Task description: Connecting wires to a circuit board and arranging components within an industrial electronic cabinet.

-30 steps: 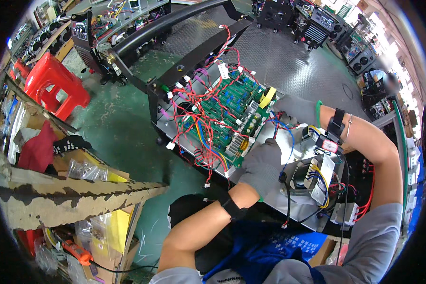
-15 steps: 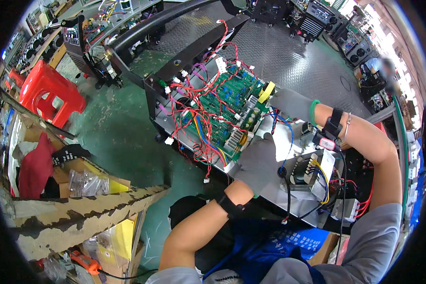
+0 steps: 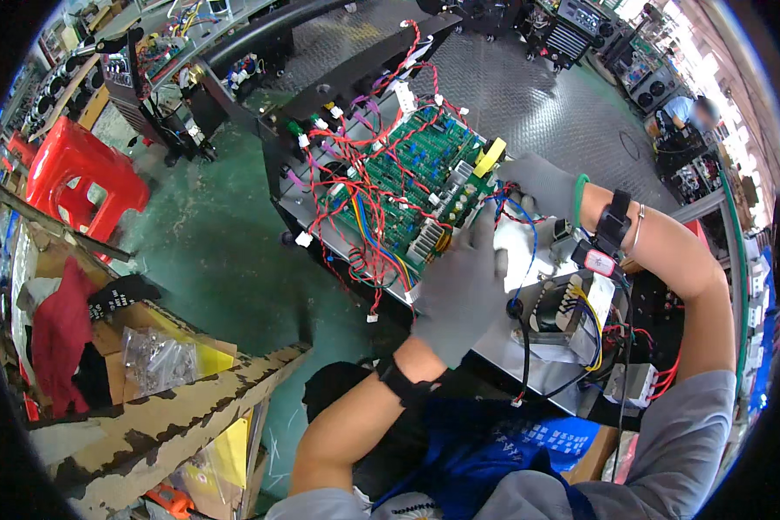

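Grey gloves cover both hands. My left hand [image 3: 455,290] reaches up beside the green circuit board [image 3: 412,156], fingers together at a connector along its right edge; what they grip is hidden. My right hand [image 3: 542,182] is bent around red and blue wires [image 3: 522,211] just right of a yellow block [image 3: 489,157] on the board. Tangled red wires with white plugs [image 3: 372,317] lie over the board. Below my right hand a transformer [image 3: 550,308] with yellow and blue leads sits on the metal chassis [image 3: 537,390], which has a black handle bar [image 3: 260,52].
A red stool [image 3: 74,165] and a wooden rack [image 3: 191,390] with cloth and bags are at left. Welding machine units [image 3: 581,30] stand behind. A co-worker [image 3: 693,115] sits at the far right. A grey terminal block [image 3: 628,381] is near my right elbow.
My left hand has moved up to the board's right edge, closer to my right hand, which shifted slightly. The view has turned a little, the stool now lower and further left.
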